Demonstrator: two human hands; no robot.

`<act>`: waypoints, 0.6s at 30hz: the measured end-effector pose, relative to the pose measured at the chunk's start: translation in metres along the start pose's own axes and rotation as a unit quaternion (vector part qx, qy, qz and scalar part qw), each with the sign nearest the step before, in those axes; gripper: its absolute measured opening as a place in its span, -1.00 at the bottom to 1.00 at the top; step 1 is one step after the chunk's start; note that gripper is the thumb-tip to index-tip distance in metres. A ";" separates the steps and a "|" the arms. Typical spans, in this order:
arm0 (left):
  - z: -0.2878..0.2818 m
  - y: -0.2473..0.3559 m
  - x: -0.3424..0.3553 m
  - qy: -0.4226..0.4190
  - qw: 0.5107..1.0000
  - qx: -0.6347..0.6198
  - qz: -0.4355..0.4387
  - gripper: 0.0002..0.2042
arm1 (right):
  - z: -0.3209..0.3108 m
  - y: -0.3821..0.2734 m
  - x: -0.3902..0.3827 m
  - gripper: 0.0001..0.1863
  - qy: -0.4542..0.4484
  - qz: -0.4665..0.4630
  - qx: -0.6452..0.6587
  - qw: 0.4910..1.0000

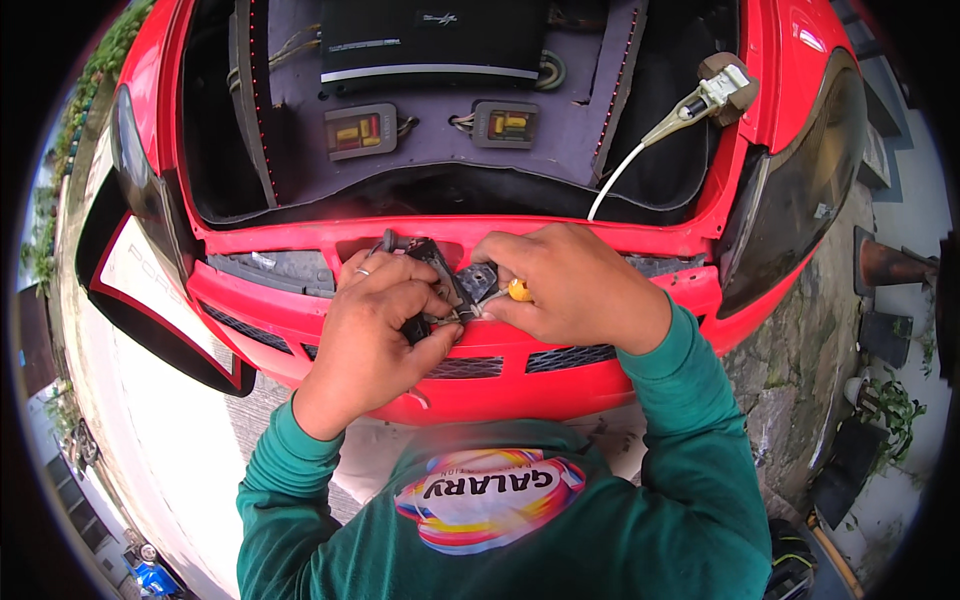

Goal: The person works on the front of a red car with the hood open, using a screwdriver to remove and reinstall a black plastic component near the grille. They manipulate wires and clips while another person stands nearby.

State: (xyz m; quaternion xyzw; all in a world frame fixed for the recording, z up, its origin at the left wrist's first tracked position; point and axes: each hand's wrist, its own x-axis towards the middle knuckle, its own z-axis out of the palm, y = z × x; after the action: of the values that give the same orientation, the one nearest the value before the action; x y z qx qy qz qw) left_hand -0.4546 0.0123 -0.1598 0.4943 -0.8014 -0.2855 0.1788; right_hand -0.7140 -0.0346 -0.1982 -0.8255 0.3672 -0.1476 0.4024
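My left hand (385, 305), with a ring on one finger, is closed around a black open-framed part (446, 272) at the red bumper's (420, 345) upper edge. A smaller black block (479, 279) sits beside it, under the fingers of my right hand (570, 285). That hand is closed too, with the rounded yellow end of a thin tool (519, 290) showing between thumb and fingers. The tool's tip is hard to make out near thin pale bits where my two thumbs come close together. My fingers hide much of the black part.
Beyond the bumper, the open car compartment holds a black box with a silver stripe (430, 73) and two grey windowed boxes (360, 131). A white cable (620, 180) with a pale plug-like head (722, 88) hangs over the right rim. Dark lamps flank the bumper; plants stand far right.
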 end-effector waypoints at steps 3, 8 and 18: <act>-0.001 0.000 -0.001 -0.008 1.000 -0.014 -0.003 -0.84 | 0.000 0.000 0.000 -0.54 -0.004 0.004 -0.001 1.000; -0.004 0.002 0.003 -0.022 1.000 -0.011 0.002 -0.85 | 0.000 0.000 0.001 -0.53 -0.005 0.003 -0.003 1.000; -0.006 0.002 0.003 -0.042 0.999 0.013 0.030 -0.85 | -0.001 -0.001 0.000 -0.51 0.003 -0.007 -0.002 1.000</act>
State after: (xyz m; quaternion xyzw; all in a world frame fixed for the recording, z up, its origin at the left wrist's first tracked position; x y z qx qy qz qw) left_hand -0.4537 0.0084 -0.1535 0.4597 -0.8262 -0.2905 0.1469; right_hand -0.7138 -0.0348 -0.1972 -0.8287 0.3625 -0.1520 0.3985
